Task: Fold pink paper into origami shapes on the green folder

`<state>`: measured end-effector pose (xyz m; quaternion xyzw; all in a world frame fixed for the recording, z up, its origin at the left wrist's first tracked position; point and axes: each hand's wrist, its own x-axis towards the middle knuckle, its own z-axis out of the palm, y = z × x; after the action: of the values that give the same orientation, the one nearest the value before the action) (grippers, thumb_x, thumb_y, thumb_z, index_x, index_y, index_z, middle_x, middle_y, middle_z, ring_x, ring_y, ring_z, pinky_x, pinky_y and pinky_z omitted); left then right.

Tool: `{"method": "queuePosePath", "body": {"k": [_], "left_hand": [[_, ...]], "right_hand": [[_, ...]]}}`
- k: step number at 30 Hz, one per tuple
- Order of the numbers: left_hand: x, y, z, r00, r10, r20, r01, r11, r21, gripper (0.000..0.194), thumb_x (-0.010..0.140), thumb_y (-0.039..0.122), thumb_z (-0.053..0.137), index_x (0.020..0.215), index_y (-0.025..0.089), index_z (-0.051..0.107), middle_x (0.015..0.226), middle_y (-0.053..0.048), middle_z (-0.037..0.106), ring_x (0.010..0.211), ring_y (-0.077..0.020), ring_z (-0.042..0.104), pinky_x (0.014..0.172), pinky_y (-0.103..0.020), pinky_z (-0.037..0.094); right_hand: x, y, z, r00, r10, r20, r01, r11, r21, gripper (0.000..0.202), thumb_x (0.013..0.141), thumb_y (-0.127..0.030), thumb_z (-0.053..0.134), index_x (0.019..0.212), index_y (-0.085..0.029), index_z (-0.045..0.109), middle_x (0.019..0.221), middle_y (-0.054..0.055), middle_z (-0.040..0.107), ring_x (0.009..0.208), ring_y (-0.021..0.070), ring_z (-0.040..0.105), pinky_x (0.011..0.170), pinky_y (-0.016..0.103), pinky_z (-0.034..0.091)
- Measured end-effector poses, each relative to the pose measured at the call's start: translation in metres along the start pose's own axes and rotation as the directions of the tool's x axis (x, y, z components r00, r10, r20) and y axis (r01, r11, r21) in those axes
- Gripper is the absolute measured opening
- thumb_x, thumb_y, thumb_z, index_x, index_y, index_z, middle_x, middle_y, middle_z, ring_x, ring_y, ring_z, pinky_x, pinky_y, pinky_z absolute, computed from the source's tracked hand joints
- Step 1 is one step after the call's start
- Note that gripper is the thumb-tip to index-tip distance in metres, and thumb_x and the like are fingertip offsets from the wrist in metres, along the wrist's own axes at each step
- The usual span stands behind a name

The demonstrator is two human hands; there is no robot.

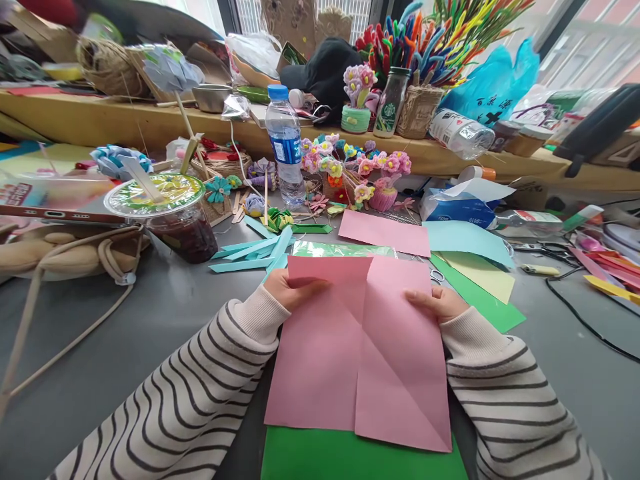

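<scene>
A large creased pink sheet of paper is held up between my two hands. My left hand grips its upper left edge, thumb in front and fingers behind. At the upper right edge, my right hand pinches it the same way. A vertical split or fold line runs down its middle, and a diagonal crease crosses the right half. Below the pink sheet, a green sheet shows at the front. Pale blue paper strips lie beyond my left hand.
A lidded drink cup stands at the left and a water bottle behind. Pink, blue and green sheets lie beyond, with scissors partly hidden. A cluttered shelf crosses the back; a black cable lies right.
</scene>
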<state>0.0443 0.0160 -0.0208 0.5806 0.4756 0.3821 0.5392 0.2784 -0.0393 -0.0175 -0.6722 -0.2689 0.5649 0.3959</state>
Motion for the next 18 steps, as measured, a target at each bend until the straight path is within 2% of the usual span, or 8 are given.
{"method": "queuePosePath", "body": {"k": [4,10,18], "left_hand": [[0.0003,0.0004,-0.0002,0.998,-0.060,-0.018,0.059,0.998,-0.037,0.033,0.048,0.037,0.069,0.071,0.014,0.065,0.077,-0.006,0.067,0.080,-0.0253,0.059,0.067,-0.033,0.050],[0.0007,-0.0011,0.0002,0.997,0.067,-0.035,-0.067,0.998,0.003,0.024,0.050,0.031,0.068,0.069,0.016,0.066,0.077,-0.003,0.067,0.081,-0.0242,0.058,0.069,-0.032,0.050],[-0.0021,-0.0004,0.0015,0.986,0.148,-0.080,-0.144,0.988,0.052,0.018,0.052,0.029,0.067,0.065,0.017,0.066,0.073,-0.002,0.067,0.076,-0.0231,0.060,0.067,-0.032,0.050]], "right_hand": [[-0.0004,0.0007,-0.0016,0.999,-0.015,0.032,0.015,1.000,-0.010,0.027,0.042,-0.035,0.071,0.053,-0.013,0.061,0.049,0.002,0.061,0.043,0.0135,0.054,0.044,0.025,0.042],[-0.0043,-0.0019,0.0037,0.998,0.052,0.029,-0.054,0.997,0.062,0.022,0.045,-0.030,0.071,0.059,-0.016,0.063,0.049,0.000,0.061,0.043,0.0124,0.055,0.045,0.024,0.043],[-0.0005,-0.0005,0.0018,0.997,0.069,0.042,-0.071,0.997,0.032,0.020,0.048,-0.032,0.069,0.058,-0.015,0.064,0.050,0.001,0.062,0.044,0.0129,0.055,0.046,0.024,0.043]]}}
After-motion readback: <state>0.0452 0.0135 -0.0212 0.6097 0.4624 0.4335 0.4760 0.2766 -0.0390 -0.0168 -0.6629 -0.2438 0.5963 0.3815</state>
